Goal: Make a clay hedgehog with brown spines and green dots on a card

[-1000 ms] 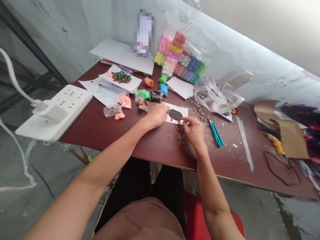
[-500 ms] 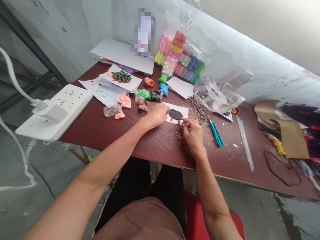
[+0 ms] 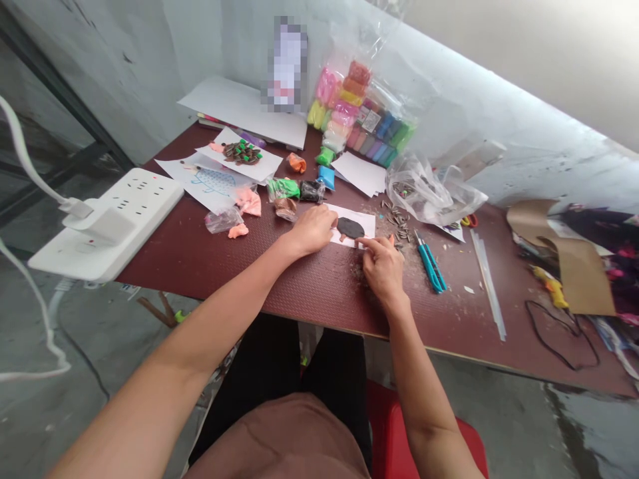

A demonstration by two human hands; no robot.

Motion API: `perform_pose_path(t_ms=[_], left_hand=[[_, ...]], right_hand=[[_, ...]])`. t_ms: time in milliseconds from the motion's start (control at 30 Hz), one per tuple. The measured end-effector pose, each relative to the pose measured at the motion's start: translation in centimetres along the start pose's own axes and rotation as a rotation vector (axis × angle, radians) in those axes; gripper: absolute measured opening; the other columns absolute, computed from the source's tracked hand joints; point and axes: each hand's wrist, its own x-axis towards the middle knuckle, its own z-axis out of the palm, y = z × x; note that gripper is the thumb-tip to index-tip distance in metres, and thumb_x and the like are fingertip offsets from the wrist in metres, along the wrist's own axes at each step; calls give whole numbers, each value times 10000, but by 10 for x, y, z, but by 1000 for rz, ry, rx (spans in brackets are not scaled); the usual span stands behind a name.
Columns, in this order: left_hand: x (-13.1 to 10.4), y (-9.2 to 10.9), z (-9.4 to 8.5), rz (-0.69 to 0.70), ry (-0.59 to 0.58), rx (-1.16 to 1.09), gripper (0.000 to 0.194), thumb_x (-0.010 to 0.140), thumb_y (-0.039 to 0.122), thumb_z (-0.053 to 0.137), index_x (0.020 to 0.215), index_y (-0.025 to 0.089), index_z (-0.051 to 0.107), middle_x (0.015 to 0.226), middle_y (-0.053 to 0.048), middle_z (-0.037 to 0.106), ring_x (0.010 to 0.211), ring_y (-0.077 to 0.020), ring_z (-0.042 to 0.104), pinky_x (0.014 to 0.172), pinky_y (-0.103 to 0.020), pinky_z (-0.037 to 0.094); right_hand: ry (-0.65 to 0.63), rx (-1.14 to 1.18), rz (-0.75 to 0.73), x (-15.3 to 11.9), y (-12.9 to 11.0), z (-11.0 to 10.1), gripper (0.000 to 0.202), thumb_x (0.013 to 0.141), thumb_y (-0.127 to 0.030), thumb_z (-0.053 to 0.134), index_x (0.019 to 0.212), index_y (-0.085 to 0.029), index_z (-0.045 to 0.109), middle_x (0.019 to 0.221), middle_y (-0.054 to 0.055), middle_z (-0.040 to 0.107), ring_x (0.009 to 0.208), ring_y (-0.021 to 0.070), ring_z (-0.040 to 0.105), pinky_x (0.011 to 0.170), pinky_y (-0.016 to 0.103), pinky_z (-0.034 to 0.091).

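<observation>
A small white sheet of paper (image 3: pixel 368 221) lies near the table's front, bearing a flat black clay oval (image 3: pixel 351 228) with small brown clay pieces (image 3: pixel 343 237) along its lower edge. My left hand (image 3: pixel 313 229) rests with curled fingers on the left end of the sheet, covering that corner. From the right, my right hand (image 3: pixel 383 265) reaches in with its index finger stretched out, the tip touching a brown clay piece at the oval's lower right. Its other fingers are bent and hold nothing that shows. Sunflower seeds (image 3: pixel 397 218) lie scattered just beyond it.
A teal utility knife (image 3: pixel 430 265) and a clear glue stick (image 3: pixel 488 286) lie to the right. Bagged clay (image 3: pixel 284 189) sits behind my left hand. At left, a white power strip (image 3: pixel 112 223) overhangs the table edge. A plastic bag (image 3: pixel 429 189) stands at the back.
My right hand has shifted slightly left, its index fingertip now over the brown piece at the lower right. My left hand stays in place.
</observation>
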Motion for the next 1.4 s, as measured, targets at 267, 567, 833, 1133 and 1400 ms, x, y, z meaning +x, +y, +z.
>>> perform_pose_path(t_ms=[267,567,833,1133,1400], left_hand=[[-1,2,-2,-10,-14,-8,248,934,81,555,1083,147,741,1196,-146,721,1151,-283,667,983,-372,508],[-1,2,-3,-5,-13,-14,243,936,82,554,1073,151,743,1187,-144,718,1135,-279,667,973,-371,512],[0,1,-2,-10,-18,-14,257,947,87,548,1093,144,753,1185,-144,721,1133,-274,670,985,-373,516],[1,1,-1,0,-28,14,251,965,106,549,1110,147,749,1206,-137,717,1145,-261,666,976,-349,508],[0,4,-3,-12,-40,28,268,968,95,537,1134,127,745,1219,-150,713,1161,-276,665,986,-364,504]], right_hand=[[20,2,-27,-10,-1,-3,357,955,-174,495,1044,-269,827,953,59,728,856,234,685,1288,581,307],[-43,57,90,8,-3,-5,176,959,-339,652,850,-255,762,890,28,766,697,185,634,1249,595,284],[-77,83,159,19,-3,-6,154,908,-294,683,786,-240,760,783,14,763,704,193,654,1249,616,246],[-78,79,205,23,-7,-8,198,901,-301,661,734,-225,735,653,-19,704,613,161,603,1254,587,245],[-43,78,157,14,-7,-10,234,935,-300,590,812,-218,771,715,5,734,622,169,609,1196,538,354]])
